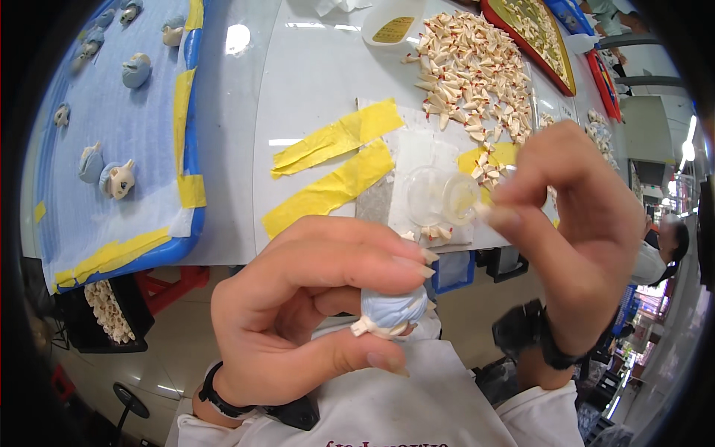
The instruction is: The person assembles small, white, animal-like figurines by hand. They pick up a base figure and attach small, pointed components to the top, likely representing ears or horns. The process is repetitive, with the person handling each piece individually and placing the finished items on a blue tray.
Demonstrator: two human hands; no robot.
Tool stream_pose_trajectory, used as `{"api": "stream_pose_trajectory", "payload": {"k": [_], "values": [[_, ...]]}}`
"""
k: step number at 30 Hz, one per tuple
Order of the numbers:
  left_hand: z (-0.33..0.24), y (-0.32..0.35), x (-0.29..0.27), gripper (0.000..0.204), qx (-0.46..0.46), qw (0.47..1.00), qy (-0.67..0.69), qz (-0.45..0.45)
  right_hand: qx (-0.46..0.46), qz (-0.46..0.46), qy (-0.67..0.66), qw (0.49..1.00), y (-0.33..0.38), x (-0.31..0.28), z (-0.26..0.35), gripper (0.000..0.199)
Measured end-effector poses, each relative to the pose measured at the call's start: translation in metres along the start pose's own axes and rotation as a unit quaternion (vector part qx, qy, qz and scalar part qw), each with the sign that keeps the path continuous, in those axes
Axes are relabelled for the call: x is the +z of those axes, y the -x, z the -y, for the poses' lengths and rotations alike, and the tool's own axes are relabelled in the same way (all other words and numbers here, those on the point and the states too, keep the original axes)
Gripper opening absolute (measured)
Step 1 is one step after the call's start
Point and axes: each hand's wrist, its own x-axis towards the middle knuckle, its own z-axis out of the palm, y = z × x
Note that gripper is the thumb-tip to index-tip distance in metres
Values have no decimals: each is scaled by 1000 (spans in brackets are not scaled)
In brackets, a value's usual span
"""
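Note:
My left hand (290,290) is closed round a small doll head (392,309) with pale blue moulded hair and cream parts at its edge, held in front of my lap. To the right, my right hand (577,223) pinches a small cream piece (482,210) between thumb and forefinger; the fingers are slightly blurred. The piece is at the mouth of a small clear plastic cup (456,200) lying on the white sheet at the table's near edge. Beside the cup lie a few cream pointed pieces (436,233) with red ends.
A large pile of the same pointed pieces (477,74) spreads over the table. At the left is a blue tray (195,134) with several doll heads on cloth. Yellow tape strips (328,182) cross the middle. A red-rimmed tray (555,59) and a clear bottle (391,26) are farther back.

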Motion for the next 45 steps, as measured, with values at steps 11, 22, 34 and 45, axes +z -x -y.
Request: {"api": "stream_pose_trajectory", "payload": {"k": [11, 22, 34, 45], "values": [[9, -5, -4, 36, 120, 978, -136, 104, 17, 25, -194, 981, 37, 16, 10, 21], [5, -1, 4, 24, 154, 965, -196, 75, -80, -14, -124, 989, 38, 16, 4, 20], [2, -5, 5, 29, 172, 950, -245, 93, -111, 3, 5, 994, 35, 0, 9, 21], [0, -3, 2, 34, 169, 938, -289, 88, -150, 69, 41, 985, 22, -1, 17, 28]]}}
